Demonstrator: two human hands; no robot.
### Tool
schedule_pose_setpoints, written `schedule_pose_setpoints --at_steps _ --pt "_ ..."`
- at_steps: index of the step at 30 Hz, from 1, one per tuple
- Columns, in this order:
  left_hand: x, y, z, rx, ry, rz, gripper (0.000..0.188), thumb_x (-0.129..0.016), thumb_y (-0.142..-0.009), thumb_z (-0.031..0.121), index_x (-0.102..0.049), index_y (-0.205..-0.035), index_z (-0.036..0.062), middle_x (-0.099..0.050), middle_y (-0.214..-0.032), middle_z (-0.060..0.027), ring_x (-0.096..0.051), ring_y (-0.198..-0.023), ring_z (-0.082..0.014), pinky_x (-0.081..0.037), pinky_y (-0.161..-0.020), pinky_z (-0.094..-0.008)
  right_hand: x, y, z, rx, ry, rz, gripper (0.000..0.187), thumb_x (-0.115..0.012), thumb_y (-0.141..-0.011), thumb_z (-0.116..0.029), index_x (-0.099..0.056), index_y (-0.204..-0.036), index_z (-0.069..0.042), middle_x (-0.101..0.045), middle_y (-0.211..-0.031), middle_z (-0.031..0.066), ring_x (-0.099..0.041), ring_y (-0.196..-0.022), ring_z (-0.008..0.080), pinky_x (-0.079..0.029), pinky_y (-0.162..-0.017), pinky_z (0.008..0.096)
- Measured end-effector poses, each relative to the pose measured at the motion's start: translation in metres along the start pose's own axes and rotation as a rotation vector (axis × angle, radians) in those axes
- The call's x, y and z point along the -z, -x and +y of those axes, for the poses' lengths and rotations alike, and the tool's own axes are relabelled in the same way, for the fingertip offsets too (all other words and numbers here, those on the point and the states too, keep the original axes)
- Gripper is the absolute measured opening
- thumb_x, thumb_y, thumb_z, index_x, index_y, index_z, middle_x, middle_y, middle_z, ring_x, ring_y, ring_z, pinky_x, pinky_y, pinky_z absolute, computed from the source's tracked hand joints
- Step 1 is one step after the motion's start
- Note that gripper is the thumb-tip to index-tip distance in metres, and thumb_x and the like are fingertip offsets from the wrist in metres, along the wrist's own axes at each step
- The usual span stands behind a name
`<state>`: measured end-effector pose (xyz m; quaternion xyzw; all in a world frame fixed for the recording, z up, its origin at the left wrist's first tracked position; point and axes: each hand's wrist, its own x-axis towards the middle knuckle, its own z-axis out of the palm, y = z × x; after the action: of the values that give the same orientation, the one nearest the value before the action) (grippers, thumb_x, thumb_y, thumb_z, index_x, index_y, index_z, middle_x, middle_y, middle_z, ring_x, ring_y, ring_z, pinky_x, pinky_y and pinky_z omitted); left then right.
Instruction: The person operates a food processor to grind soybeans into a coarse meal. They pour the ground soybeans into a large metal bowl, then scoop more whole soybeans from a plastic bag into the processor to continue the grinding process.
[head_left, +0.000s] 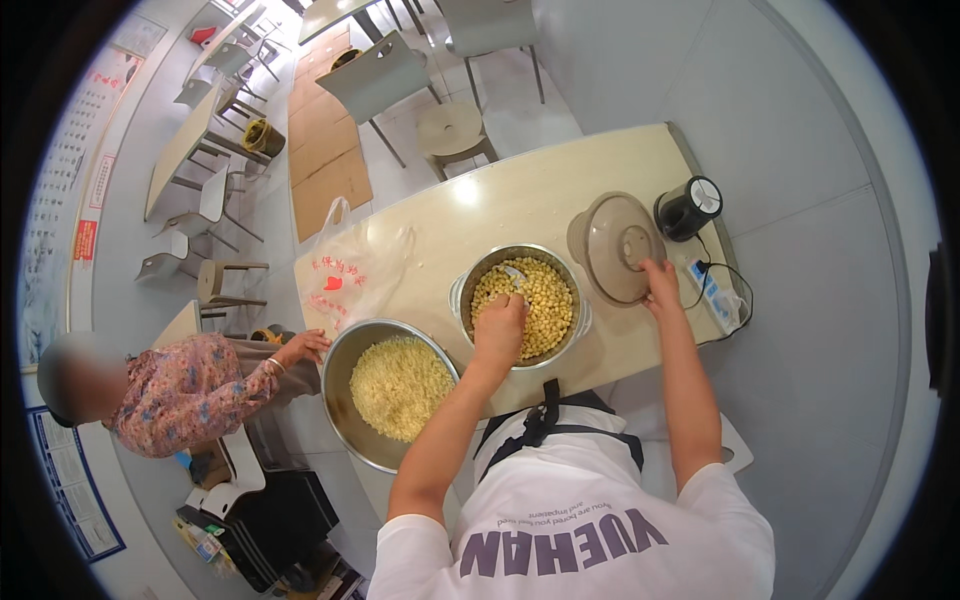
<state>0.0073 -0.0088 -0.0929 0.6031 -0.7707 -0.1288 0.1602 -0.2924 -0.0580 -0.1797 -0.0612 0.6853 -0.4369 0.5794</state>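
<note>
Reaching into the metal pot (520,300), the person's left hand (499,322) was curled shut around what looked like a spoon handle (514,277), its pale end poking up among the yellow kernels (545,305). The right hand (660,283) lay flat and open on the rim of the tan lid (612,247), which sat on the table (520,200) just to the right of the pot. A wide steel bowl (385,390) of finer pale shreds (398,385) overhung the table's near edge, so a knock from the left elbow could have tipped it. A vigorous scoop might have flung kernels over the pot's rim. The black appliance (689,207) and its power strip (712,290) lay close behind the lid; sliding the lid back could have snagged the cord. Another person's hand (308,345) rested near the plastic bag (350,270), close to the bowl.
</note>
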Motion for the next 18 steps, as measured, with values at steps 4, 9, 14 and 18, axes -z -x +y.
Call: schedule_pose_setpoints --at_steps 4,9,14,18 --pt "-0.007 -0.002 -0.001 -0.050 0.064 0.028 0.013 -0.068 -0.086 0.010 -0.057 -0.083 0.0031 -0.060 -0.079 -0.0160 -0.063 -0.074 -0.0378 -0.050 -0.064 -0.0471 0.014 0.020 -0.010 0.093 0.051 -0.046 0.089 -0.074 -0.078 -0.023 -0.027 -0.153 -0.012 -0.047 -0.138 0.0191 -0.054 -0.113 0.0289 -0.049 -0.082 0.0467" --pt "-0.003 0.002 -0.016 -0.006 0.244 0.034 0.013 -0.065 -0.087 0.007 -0.063 -0.099 0.0024 -0.064 -0.087 -0.0167 -0.064 -0.073 -0.0343 -0.051 -0.065 -0.0428 0.002 0.060 -0.028 0.457 0.256 -0.168 0.088 -0.076 -0.079 -0.029 -0.031 -0.150 -0.006 -0.055 -0.123 0.0200 -0.058 -0.102 0.0276 -0.049 -0.082 0.0392" --pt "0.046 0.007 -0.038 0.542 0.941 0.156 0.037 -0.064 -0.092 0.011 -0.059 -0.127 0.0015 -0.069 -0.094 -0.0147 -0.065 -0.073 -0.0281 -0.052 -0.068 -0.0354 -0.049 0.134 -0.029 0.744 0.811 -0.095 0.088 -0.075 -0.078 -0.028 -0.031 -0.150 -0.004 -0.045 -0.129 0.0292 -0.054 -0.112 0.0385 -0.048 -0.093 0.0430" --pt "0.063 0.017 -0.040 0.397 0.621 0.032 0.045 -0.062 -0.097 0.019 -0.052 -0.136 0.0003 -0.065 -0.099 -0.0116 -0.061 -0.075 -0.0199 -0.052 -0.070 -0.0334 -0.083 0.148 0.006 0.730 0.880 -0.108 0.087 -0.073 -0.080 -0.028 -0.029 -0.150 -0.004 -0.030 -0.139 0.0340 -0.048 -0.119 0.0485 -0.044 -0.102 0.0471"
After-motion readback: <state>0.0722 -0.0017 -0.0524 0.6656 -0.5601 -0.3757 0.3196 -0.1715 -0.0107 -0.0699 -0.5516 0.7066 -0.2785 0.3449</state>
